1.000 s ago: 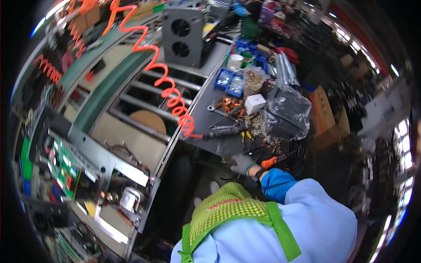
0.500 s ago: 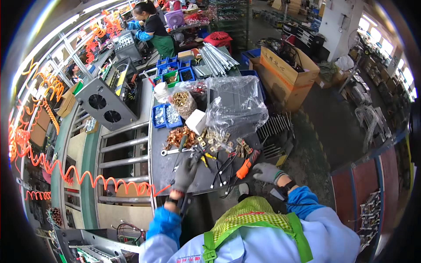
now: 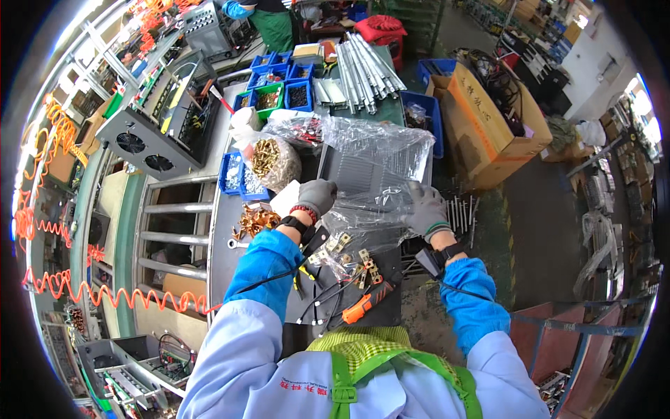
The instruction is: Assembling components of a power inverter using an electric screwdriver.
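Wrapping [image 3: 366, 206]: glossy, crinkled plastic
Gloves [image 3: 427, 211]: matt cloth
Rods [image 3: 359, 73]: smooth, shiny metal
Carton [image 3: 472, 129]: matt cardboard
Rollers [image 3: 178, 208]: smooth metal

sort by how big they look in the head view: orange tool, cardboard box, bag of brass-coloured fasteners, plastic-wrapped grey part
1. Cardboard box and plastic-wrapped grey part: too alike to rank
2. Bag of brass-coloured fasteners
3. Orange tool

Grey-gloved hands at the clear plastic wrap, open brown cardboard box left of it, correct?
Not left: the head view shows the open brown cardboard box standing right of the clear plastic wrap, where the grey-gloved left hand and right hand are.
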Demonstrator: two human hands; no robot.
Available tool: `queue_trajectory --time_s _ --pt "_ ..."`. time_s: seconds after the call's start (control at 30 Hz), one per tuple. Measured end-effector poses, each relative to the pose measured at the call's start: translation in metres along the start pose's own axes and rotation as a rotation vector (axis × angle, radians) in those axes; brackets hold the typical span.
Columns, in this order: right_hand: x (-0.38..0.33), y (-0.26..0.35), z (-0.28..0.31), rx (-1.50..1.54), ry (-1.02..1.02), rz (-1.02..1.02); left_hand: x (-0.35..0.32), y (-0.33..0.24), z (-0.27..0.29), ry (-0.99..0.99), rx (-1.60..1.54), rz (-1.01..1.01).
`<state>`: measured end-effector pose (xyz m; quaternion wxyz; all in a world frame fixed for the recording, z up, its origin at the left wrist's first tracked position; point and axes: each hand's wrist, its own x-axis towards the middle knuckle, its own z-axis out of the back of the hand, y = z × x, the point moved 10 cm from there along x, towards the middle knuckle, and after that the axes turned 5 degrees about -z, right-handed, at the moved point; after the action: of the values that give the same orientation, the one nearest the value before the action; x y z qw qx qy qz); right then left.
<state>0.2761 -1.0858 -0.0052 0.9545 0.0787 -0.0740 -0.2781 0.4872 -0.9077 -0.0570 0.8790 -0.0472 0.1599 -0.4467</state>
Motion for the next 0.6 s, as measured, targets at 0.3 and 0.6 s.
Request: queue_trajectory --time_s 0.3,0.6 --pt "-0.104 0.006 -0.040 0.096 0.028 0.440 -0.023 -0.005 0.017 -0.310 0.076 -0.370" --pt "-0.043 -0.125 -0.063 0.876 0.162 -0.714 -0.082 0.049 -0.078 0.237 -0.090 -0.379"
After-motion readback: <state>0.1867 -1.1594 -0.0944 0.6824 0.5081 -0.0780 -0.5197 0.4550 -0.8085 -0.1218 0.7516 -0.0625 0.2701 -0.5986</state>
